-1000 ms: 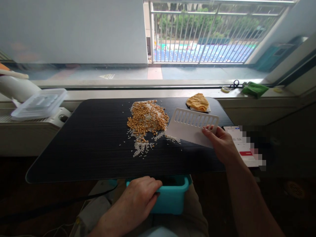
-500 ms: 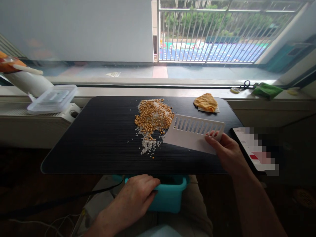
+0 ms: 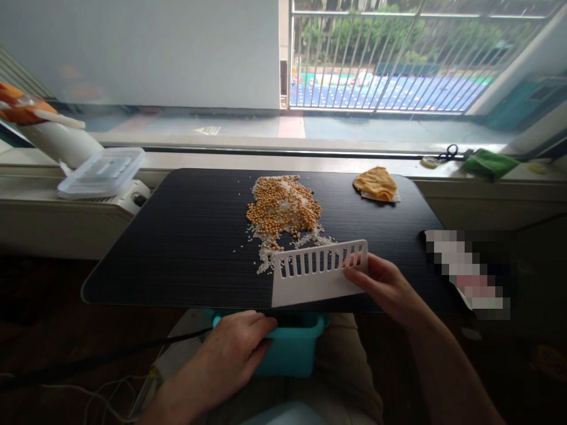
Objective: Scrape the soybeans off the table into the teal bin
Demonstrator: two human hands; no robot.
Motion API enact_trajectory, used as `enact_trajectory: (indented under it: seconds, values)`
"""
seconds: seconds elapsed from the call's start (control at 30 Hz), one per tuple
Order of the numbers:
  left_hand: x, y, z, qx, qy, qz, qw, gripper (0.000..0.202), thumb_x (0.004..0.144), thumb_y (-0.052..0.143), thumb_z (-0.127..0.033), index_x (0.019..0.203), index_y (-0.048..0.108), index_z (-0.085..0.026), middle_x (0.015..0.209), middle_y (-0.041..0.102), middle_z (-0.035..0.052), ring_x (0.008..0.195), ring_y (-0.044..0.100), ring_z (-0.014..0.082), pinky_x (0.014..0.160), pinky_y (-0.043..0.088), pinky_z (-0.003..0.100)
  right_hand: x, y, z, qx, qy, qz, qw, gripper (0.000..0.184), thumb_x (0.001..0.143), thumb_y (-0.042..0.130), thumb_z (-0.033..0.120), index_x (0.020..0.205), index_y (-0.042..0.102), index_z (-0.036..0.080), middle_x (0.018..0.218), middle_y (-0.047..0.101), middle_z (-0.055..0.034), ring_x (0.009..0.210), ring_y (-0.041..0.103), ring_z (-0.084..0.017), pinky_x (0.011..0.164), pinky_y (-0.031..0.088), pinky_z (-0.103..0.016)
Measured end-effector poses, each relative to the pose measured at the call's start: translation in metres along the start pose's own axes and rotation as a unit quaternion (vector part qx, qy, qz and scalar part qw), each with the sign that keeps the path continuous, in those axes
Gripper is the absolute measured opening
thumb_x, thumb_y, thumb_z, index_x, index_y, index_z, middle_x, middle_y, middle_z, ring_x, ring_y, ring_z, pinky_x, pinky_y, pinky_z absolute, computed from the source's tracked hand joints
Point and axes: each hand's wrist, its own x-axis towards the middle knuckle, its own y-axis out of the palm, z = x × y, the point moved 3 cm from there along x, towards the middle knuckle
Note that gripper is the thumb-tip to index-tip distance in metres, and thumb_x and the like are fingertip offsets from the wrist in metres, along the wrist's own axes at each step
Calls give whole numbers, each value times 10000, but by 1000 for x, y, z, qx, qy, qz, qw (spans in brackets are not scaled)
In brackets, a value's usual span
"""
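My right hand point(image 3: 376, 280) grips the right end of a white slotted plastic scraper point(image 3: 314, 289), fingers and thumb closed over its slots. The scraper stands tilted on the black table point(image 3: 177, 248) near the front edge, its left end beside loose white rice grains point(image 3: 266, 260). Behind it lies a pile of yellow soybeans point(image 3: 283, 206) mixed with rice. My left hand point(image 3: 243, 342) is closed on the rim of a turquoise plastic tub point(image 3: 292, 354), which sits below the table's front edge against my legs. The tub's inside is mostly hidden.
A folded yellow cloth point(image 3: 376, 183) lies at the table's back right. A phone point(image 3: 452, 271), partly blurred, is by the right edge. On the sill are a green cloth point(image 3: 489, 163) and scissors point(image 3: 449, 152); a clear plastic lid point(image 3: 104, 171) rests on the radiator at left.
My right hand has drawn the scraper left and toward the front edge, turning it. Some rice has spread to the right of the pile. My left hand stays on the tub's rim.
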Motion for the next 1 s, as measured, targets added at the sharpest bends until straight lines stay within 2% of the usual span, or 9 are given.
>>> enact_trajectory:
  seconds: [0.03,0.1,0.13,0.2,0.27,0.4,0.6,1.0]
  values:
    - [1,0,-2,1,2,1,1000,195,893,541,-65,1013,650,-172,901,660,45,831,644,228,744,469,320,0,-7,0,3,-8,-26,1000,270,749,768,463,838,726,212,807,688,-17,730,598,-165,680,497,-271]
    - [3,-1,-5,5,10,2,1000,195,890,542,-61,1009,650,-171,902,664,45,839,642,230,757,466,323,0,-26,-1,13,-38,-122,992,258,713,800,448,828,725,230,828,690,-11,757,609,-166,714,507,-276]
    - [4,0,-7,5,13,3,1000,196,889,542,-58,1006,651,-171,908,667,45,845,641,231,764,464,326,1,-38,-1,18,-59,-193,979,253,698,811,447,806,721,237,827,685,-7,765,610,-164,728,507,-277]
    - [6,0,-11,3,17,7,1000,198,885,543,-51,998,652,-171,920,672,45,854,640,233,775,463,330,2,-55,-3,5,-83,-296,952,250,671,829,434,774,713,238,838,683,-10,800,612,-171,762,506,-290]
    - [9,1,-14,-3,18,11,1000,207,884,543,-45,1005,652,-172,940,674,45,865,640,232,783,462,332,5,-65,-4,-9,-89,-339,936,247,668,830,427,764,708,235,824,672,-13,803,602,-176,767,502,-305]
    - [12,1,-18,-8,16,19,1000,212,884,546,-42,1012,652,-173,943,672,40,874,639,233,793,462,337,8,-64,-5,-7,-87,-333,939,259,671,827,433,771,701,231,804,654,-6,795,584,-171,765,493,-309]
    - [12,1,-18,-10,16,20,1000,212,890,540,-50,1017,650,-180,934,667,36,869,636,226,792,459,329,2,-59,-5,8,-49,-305,951,297,640,848,462,772,714,233,804,675,-7,789,593,-167,711,487,-279]
    - [13,4,-15,-5,41,1,999,201,884,523,-51,991,637,-177,922,666,44,857,633,232,781,461,336,1,-56,-13,27,-39,-295,954,311,637,848,483,783,717,242,788,668,2,768,586,-158,718,498,-277]
